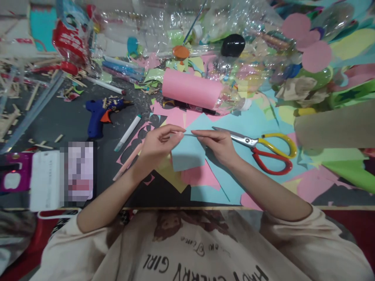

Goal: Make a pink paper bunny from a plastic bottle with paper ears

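Note:
My left hand [164, 141] and my right hand [218, 145] face each other above the sheets, both pinching at the fingertips. Between them runs a thin pale strip [191, 135], seen nearly edge-on; it looks like paper, though its full shape does not show. Under the hands lie light blue paper [187, 158] and pink paper [200, 173]. Beside my right hand rest scissors [249, 141] with one yellow and one red handle, the blades partly behind that hand. A plastic bottle [191, 89] wrapped in pink paper lies on its side beyond the hands.
To the left are a blue glue gun [98, 115], a white marker [128, 132], a phone [80, 169] and clear glue sticks [35, 113]. Plastic bottles and paper scraps crowd the back. A cardboard piece [334, 125] stands at the right. The table edge [175, 208] runs close to my body.

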The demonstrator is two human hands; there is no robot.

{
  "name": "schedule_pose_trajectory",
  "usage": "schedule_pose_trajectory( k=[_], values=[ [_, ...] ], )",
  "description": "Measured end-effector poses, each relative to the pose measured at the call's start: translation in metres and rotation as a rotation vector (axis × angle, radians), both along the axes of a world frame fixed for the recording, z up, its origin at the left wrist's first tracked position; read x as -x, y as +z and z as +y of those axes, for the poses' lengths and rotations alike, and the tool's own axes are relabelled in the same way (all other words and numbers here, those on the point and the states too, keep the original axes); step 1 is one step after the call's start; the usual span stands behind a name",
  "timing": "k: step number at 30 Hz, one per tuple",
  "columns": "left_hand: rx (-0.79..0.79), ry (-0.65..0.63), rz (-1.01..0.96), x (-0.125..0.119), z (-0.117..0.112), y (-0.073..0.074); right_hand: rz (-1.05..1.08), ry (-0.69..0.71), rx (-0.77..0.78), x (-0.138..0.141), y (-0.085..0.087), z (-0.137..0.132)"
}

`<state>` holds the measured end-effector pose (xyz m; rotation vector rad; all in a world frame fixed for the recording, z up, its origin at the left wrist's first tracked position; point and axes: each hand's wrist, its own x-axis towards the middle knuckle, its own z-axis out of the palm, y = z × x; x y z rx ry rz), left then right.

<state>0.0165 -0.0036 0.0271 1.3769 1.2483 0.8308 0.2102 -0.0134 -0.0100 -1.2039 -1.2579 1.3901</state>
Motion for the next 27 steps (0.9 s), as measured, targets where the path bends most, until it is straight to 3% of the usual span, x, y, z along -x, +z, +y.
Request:
schedule_pose_trajectory(
  k=[5, 8, 15, 27],
  values=[
    [-0.119, -0.011, 0.012, -0.004, 0.005, -0.025, -0.005, -0.012, -0.028, 0.0, 0.0, 0.001],
    [-0.196, -0.009, 0.057, 0.0, 0.005, -0.033, -0.025, -0.003, -0.038, -0.002, -0.001, 0.002],
    [-0.208, -0.052, 0.107, 0.0, 0.001, -0.034, 0.082, 0.104, -0.015, -0.006, -0.004, 0.004],
    [-0.092, -0.065, 0.035, 0.0, 0.003, -0.029, -0.073, 0.011, -0.086, -0.002, -0.002, 0.004]
  ],
)
